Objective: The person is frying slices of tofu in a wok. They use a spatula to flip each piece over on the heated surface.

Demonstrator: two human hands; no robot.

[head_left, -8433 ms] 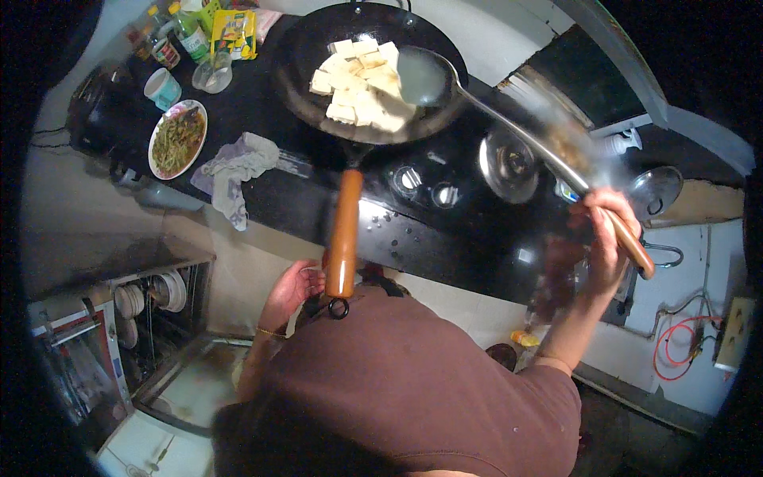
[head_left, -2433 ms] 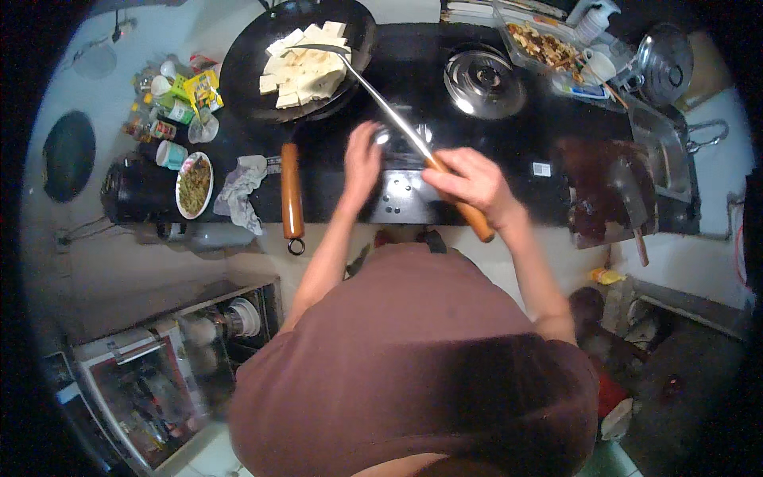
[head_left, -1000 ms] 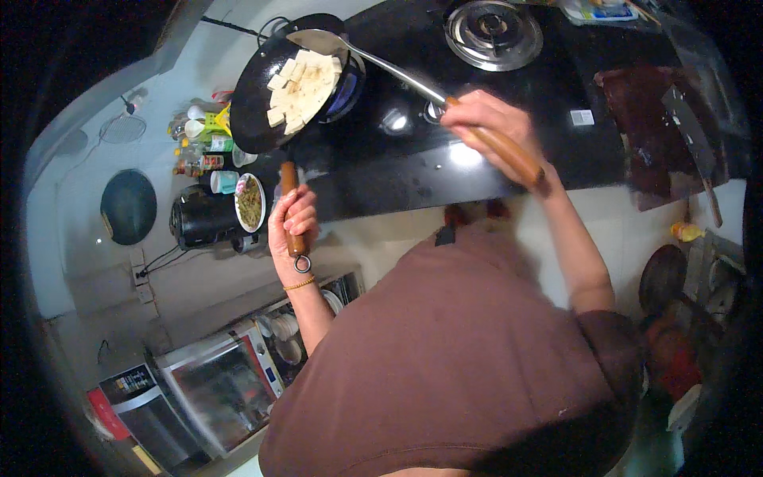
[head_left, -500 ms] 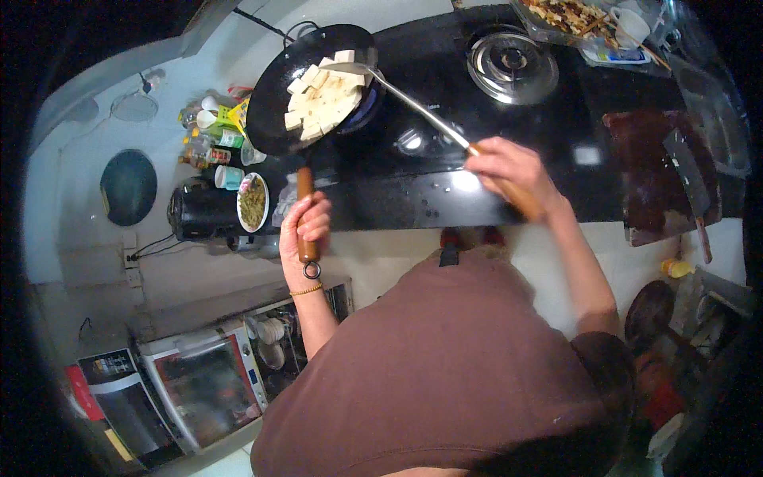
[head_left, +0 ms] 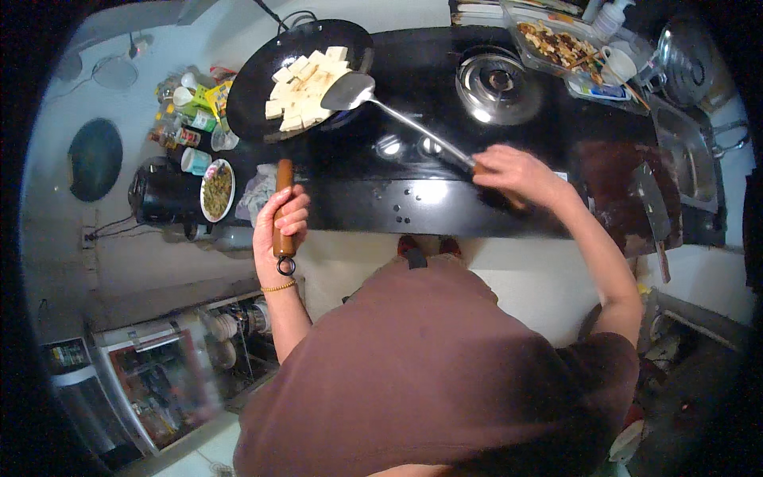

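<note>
My left hand [head_left: 280, 220] is wrapped round the brown wooden handle of a black wok [head_left: 242, 87], which sits over the left burner. White blocks that look like tofu [head_left: 306, 86] lie piled in the wok. My right hand [head_left: 520, 175] grips the wooden end of a long metal spatula [head_left: 421, 131]. The spatula's broad blade is over the near right edge of the tofu, its back facing up. Whether the blade touches the tofu I cannot tell.
A bowl of chopped greens [head_left: 217, 191] stands left of the wok handle, near bottles and a blue cup [head_left: 195, 162]. Behind the right burner [head_left: 499, 83] is a food-filled clear tray [head_left: 548, 60]. A cleaver [head_left: 653, 203] lies on the dark cutting board [head_left: 608, 179] by the sink [head_left: 685, 151].
The spatula blade has moved from the back of the tofu toward the near right edge of the pile. The whole view has shifted somewhat, and both hands keep their holds.
</note>
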